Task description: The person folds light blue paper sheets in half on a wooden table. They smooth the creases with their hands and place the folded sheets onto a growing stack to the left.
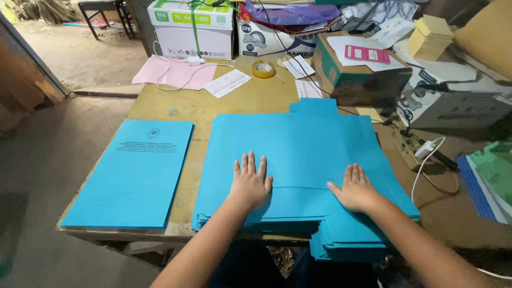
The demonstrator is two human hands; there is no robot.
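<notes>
You're pressing left hand (249, 184) and right hand (354, 189) flat, fingers spread, gripping nothing, on the blue folder stack (298, 154); folded blue folder (133, 173) is lying just left.

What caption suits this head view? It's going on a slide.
Left hand and right hand press flat on a stack of blue folders on a wooden table.

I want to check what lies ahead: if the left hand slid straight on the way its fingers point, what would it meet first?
Probably only more blue card: the left hand lies flat on the stack of blue folders, pointing towards its far edge, then bare table.
</notes>
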